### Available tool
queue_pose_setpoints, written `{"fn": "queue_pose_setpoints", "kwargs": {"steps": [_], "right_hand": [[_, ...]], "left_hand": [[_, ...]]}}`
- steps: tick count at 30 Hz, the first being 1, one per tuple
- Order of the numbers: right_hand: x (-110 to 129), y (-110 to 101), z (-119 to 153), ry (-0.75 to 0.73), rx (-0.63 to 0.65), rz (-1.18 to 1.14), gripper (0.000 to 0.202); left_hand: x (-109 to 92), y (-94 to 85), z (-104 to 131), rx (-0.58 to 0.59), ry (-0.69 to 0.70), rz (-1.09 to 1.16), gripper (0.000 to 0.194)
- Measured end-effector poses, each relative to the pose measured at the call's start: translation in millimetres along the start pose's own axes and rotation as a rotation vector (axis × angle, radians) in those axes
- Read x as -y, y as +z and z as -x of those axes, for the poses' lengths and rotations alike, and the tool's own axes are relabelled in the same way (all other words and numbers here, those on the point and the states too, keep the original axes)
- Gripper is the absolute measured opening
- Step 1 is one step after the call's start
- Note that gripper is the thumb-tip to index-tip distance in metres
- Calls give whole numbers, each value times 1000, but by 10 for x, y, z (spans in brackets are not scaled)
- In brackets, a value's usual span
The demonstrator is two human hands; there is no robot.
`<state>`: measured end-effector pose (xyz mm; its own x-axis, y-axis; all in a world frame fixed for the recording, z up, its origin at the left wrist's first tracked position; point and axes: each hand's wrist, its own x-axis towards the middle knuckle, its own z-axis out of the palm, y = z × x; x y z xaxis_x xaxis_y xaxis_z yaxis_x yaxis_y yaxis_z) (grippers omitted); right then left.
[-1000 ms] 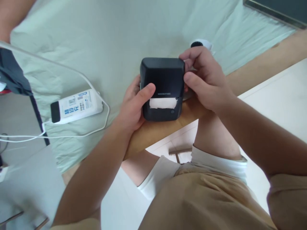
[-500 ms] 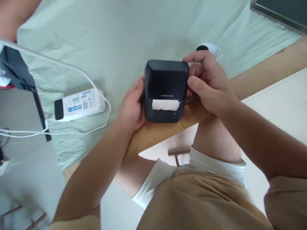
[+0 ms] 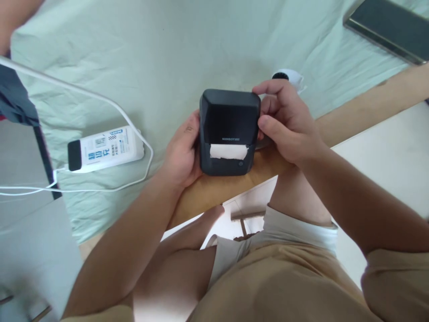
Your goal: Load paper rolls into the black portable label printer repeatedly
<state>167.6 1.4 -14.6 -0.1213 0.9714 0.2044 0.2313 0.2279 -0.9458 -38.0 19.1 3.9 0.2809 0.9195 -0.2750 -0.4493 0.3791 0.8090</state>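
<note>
Two hands hold a black printer [image 3: 230, 114] near the table's wooden edge [image 3: 365, 100].
The left hand [image 3: 182, 152] grasps the printer's left side, its thumb lying along that side; the right hand [image 3: 288, 123] grips the right side between thumb and bent fingers, index fingertip at the far corner. A strip of white paper [image 3: 229, 152] shows across the printer's front, above a small round button [image 3: 241, 163]; whether the printer touches the table cannot be told. Beyond the right hand lies a partly hidden white object [image 3: 294, 80]. To the left, a white block [image 3: 110, 150] with blue print lies on the green cloth [image 3: 161, 67], a white cable [image 3: 100, 96] looping around it.
</note>
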Motion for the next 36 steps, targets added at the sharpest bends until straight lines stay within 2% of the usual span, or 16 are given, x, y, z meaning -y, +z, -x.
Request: {"fn": "queue_pose_setpoints", "kwargs": {"steps": [7, 11, 15, 20, 22, 24, 26, 29, 32, 36], "right_hand": [[-52, 5, 17, -78, 84, -49, 70], [-64, 10, 33, -112, 69, -3, 72], [87, 25, 45, -174, -57, 81, 55], [444, 87, -59, -303, -269, 51, 9], [513, 101, -107, -324, -338, 29, 12], [538, 92, -135, -346, -348, 134, 17], [554, 62, -152, -367, -264, 398, 13], [597, 12, -199, -252, -30, 745, 6], [629, 0, -298, -111, 143, 783, 12], [687, -11, -387, -108, 254, 744, 34]], "left_hand": [[-4, -19, 2, -16, 59, -38, 36], [-7, -9, 0, 11, 62, 20, 40], [-7, 23, -4, 27, 31, 63, 37], [-25, 56, 27, 24, -50, 61, 38], [-28, 46, 42, 15, -77, 62, 31], [-26, 28, 49, 0, -90, 67, 21], [-20, 11, 50, 21, -78, 52, 17], [-13, 6, 45, 107, -31, 34, 17], [-17, 13, 40, 124, -17, 29, 16], [-21, 4, 43, 97, -39, 22, 14]]}}
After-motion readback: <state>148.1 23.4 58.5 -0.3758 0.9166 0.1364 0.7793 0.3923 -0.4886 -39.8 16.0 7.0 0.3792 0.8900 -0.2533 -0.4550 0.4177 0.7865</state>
